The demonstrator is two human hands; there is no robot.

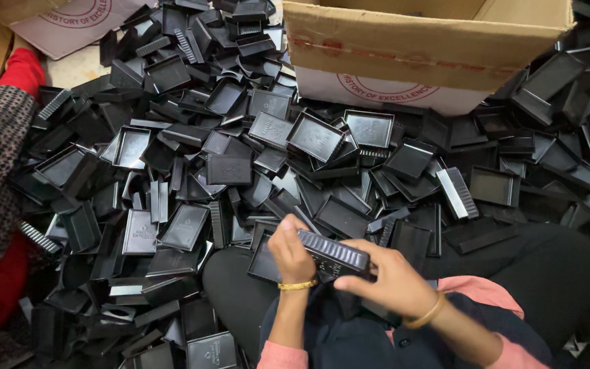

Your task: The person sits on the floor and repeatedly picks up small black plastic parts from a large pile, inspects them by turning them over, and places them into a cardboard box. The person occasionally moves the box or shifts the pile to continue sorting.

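Two hands meet on one ribbed black plastic case [332, 251] over your lap: left hand [290, 254] pinches its near end, right hand [390, 279] cups underneath, steadying it. Hundreds of loose black trays [172, 171] heap across the floor. Cardboard box [425, 41] at the far edge stands open; contents hidden.

Brown cardboard box [425, 41] top right, open, red round print on white side; second box [69, 24] top left.

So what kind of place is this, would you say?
Probably a small workshop or packing floor: a huge heap of black plastic trays covers the floor, an open cardboard carton stands beside it, and both hands hold one ribbed black piece.
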